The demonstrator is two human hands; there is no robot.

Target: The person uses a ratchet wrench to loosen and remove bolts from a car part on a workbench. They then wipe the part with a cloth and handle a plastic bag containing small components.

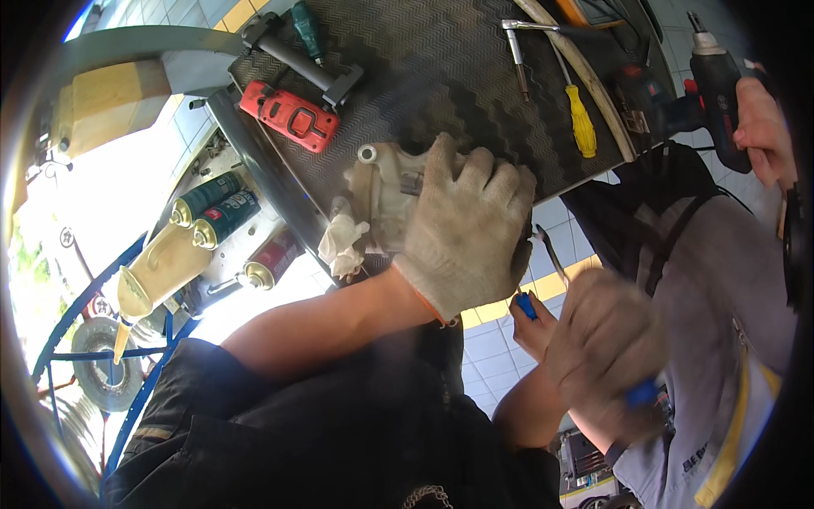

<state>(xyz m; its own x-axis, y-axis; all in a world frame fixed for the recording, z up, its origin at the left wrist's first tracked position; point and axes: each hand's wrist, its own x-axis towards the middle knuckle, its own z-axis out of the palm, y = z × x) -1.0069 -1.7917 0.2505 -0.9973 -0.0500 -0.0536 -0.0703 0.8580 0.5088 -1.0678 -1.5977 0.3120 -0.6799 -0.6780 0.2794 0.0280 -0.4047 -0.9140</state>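
My left hand (471, 225), in a pale knitted work glove, lies over a grey cast-metal part that looks like a brake caliper (386, 199). Its fingers curl over the far side, bracing the part at the near edge of the bench. To the right, my gloved right hand (606, 348) is blurred by motion and closed around a blue-handled hook tool (553, 253). The tool's slim metal shaft points up and left, its bent tip just right of my left hand, apart from the caliper. A crumpled white rag (342, 242) sits against the caliper's left side.
On the black-matted bench (407, 76) lie a red tool (292, 117), ratchet (519, 55) and yellow screwdriver (581, 119). Spray cans (225, 216) stand left. At right, a co-worker's hand (763, 136) holds a power driver (712, 93); another bare hand (534, 331) holds something blue.
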